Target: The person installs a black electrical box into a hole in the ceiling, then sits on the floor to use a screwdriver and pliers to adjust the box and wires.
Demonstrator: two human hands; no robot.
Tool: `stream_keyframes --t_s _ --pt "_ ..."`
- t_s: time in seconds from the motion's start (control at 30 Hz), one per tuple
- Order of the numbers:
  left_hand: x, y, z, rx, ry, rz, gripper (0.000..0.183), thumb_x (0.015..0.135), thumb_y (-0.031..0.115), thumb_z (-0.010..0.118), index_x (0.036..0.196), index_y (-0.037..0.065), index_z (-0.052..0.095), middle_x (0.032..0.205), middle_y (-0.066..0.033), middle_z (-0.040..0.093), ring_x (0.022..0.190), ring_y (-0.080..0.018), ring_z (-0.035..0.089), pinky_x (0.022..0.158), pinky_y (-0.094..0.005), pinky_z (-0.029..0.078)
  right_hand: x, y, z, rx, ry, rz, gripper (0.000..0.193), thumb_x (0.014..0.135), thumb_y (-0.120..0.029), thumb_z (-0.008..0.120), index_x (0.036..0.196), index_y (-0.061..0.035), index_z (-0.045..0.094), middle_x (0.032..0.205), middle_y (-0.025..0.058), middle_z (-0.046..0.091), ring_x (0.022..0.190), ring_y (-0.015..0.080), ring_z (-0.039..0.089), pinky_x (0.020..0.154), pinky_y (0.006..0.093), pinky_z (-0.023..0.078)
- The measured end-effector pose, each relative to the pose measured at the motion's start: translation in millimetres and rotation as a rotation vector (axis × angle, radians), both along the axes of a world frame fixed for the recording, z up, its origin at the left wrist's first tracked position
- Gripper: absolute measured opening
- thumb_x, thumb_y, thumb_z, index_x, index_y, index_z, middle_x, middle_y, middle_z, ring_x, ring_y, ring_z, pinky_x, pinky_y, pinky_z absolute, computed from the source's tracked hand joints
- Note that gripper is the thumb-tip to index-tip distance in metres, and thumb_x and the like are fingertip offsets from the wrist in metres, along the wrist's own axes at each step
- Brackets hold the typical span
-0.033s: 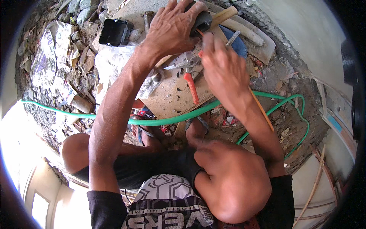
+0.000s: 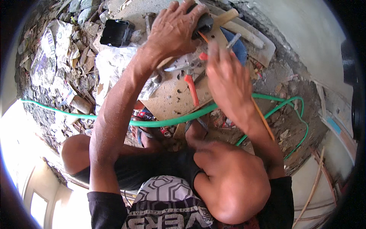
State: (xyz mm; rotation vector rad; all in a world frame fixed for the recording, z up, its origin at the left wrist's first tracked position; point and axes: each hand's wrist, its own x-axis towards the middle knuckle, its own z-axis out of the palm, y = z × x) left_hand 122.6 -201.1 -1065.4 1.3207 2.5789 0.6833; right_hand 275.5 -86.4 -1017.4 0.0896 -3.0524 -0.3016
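At the top of the view my left hand point(image 2: 173, 28) is wrapped over a dark box point(image 2: 205, 23), its fingers spread across the top and side. A thin orange rod or cable point(image 2: 204, 37) reaches the near side of this box. My right hand point(image 2: 228, 74), smeared by motion, grips the orange length, which shows again beside my wrist. Just left of that hand, a tool with an orange-red handle point(image 2: 191, 90) lies on a board point(image 2: 167, 101). Close to it is a knife-like blade point(image 2: 177, 68). An open black box point(image 2: 114, 33) stands left of my left hand.
A green hose point(image 2: 167, 121) crosses between my feet and the board. Clear plastic bags point(image 2: 116, 61) lie by my left forearm. A wooden handle point(image 2: 227, 17) and a blue object point(image 2: 239, 51) are at the upper right. Rubble point(image 2: 84, 49) covers the left ground; a wall point(image 2: 309, 38) rises right.
My right hand has shifted slightly right and toward me, away from the dark box. More of the orange length shows between them. My left hand has barely moved.
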Motion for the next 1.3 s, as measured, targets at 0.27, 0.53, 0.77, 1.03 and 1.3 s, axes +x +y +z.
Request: stream_keyframes --t_s 0.27,0.53,0.77,1.03,1.3 --pt "4.8 8.0 3.5 -0.003 0.01 -0.027 0.068 0.084 0.03 0.073 0.143 0.008 0.047 0.137 -0.0237 0.051 0.122 -0.0444 0.053 0.103 -0.0513 0.044 -7.5 4.4 -2.5 -0.116 -0.034 -0.004 0.014 0.087 -0.012 0.066 0.096 -0.0022 0.062 0.081 0.0109 0.067 0.069 0.0187 0.074 0.052 0.0286 0.058" --pt "9.4 8.2 -4.3 0.021 0.071 -0.011 0.076 0.082 0.031 0.074 0.147 0.006 0.044 0.144 -0.0268 0.049 0.127 -0.0481 0.051 0.108 -0.053 0.042 4.1 3.5 -3.4 -0.115 0.016 -0.058 0.018 0.088 -0.011 0.065 0.101 0.0003 0.06 0.085 0.0115 0.067 0.072 0.0218 0.074 0.055 0.0308 0.06" --pt "8.9 9.9 14.1 0.005 -0.028 -0.006 0.071 0.078 0.024 0.075 0.141 0.005 0.047 0.139 -0.0258 0.05 0.125 -0.048 0.051 0.107 -0.0535 0.042 -1.6 8.3 -4.0 -0.184 -0.024 -0.033 0.018 0.087 -0.01 0.065 0.101 0.0003 0.06 0.085 0.012 0.067 0.072 0.023 0.075 0.055 0.0302 0.06" --pt "7.9 16.3 17.9 -0.001 -0.078 -0.031 0.069 0.076 0.026 0.078 0.136 0.005 0.049 0.13 -0.0218 0.052 0.119 -0.0439 0.052 0.102 -0.0521 0.044 -2.3 13.4 -9.6 -0.202 0.001 -0.036 0.017 0.089 -0.011 0.065 0.1 0.0001 0.059 0.084 0.0126 0.066 0.072 0.0241 0.075 0.055 0.0325 0.062" --pt "8.7 15.1 14.7 -0.018 -0.054 -0.018 0.07 0.076 0.028 0.079 0.136 0.007 0.049 0.128 -0.0205 0.052 0.118 -0.0425 0.052 0.101 -0.0508 0.044 -2.2 10.6 -11.9 -0.239 0.011 -0.042 0.014 0.088 -0.011 0.065 0.097 -0.001 0.06 0.083 0.0117 0.067 0.07 0.0234 0.075 0.054 0.0311 0.061"
